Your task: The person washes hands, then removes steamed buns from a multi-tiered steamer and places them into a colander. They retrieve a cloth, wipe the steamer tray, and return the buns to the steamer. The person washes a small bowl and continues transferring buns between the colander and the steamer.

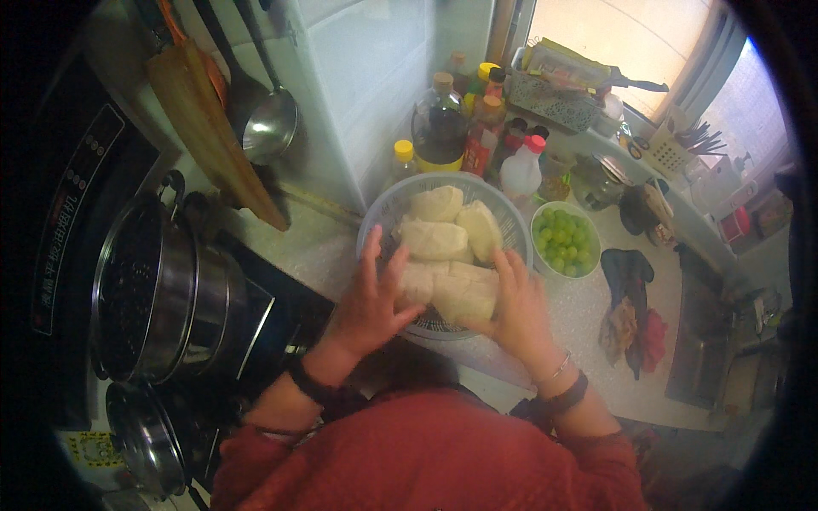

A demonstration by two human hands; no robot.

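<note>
A grey plastic colander [521, 223] stands on the counter in front of me, with several pale, thick pieces that look like steamed buns [434, 241] in it. My left hand [377, 294] is over its near left side, fingers spread and nothing seen in its grasp. The left thumb points toward the nearest bun [465, 294]. At that bun's right end is my right hand [521, 300], its fingers and thumb bent around the side. Whether it grips the bun or only rests against it is unclear.
Right of the colander sits a white bowl [534, 252] of green grapes. Sauce bottles [441, 121] crowd behind. On the left are a steel steamer pot [172, 294] and a lidded pan [144, 434]. A cutting board [204, 128] and a ladle [271, 124] hang above. Dark cloths [627, 274] lie by the sink [700, 345].
</note>
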